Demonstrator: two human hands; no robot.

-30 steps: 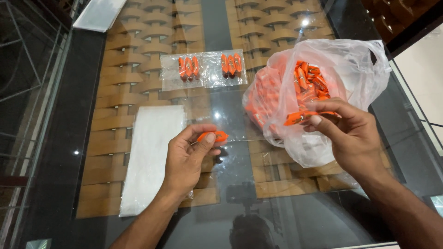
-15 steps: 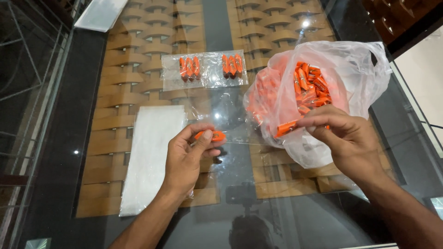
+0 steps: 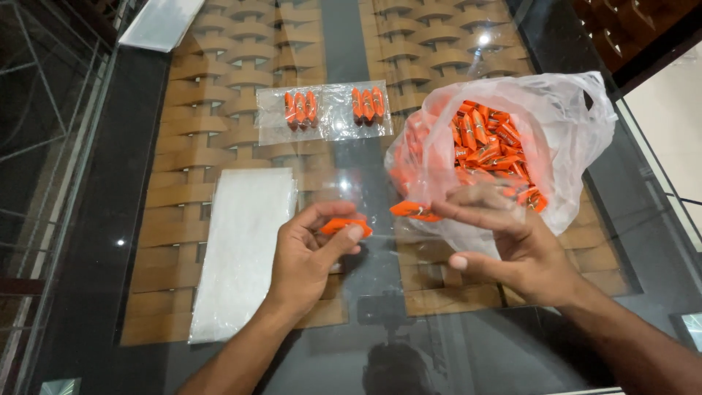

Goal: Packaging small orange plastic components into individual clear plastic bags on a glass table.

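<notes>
Our left hand [image 3: 311, 252] pinches an orange sachet [image 3: 344, 225] while our right hand [image 3: 512, 245] grips another sachet [image 3: 414, 211], the open bag [image 3: 563, 139] at one o'clock.

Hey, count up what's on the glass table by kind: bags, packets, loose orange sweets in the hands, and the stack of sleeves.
Large white plastic bag of orange sweets: 1
Small clear packets holding sweets: 2, with 3 sweets each
Stack of empty clear sleeves: 1
Orange sweet in the left hand: 1
Orange sweet in the right hand: 1
Total: 6 items; the sweets in the large bag are too many to count.
</notes>
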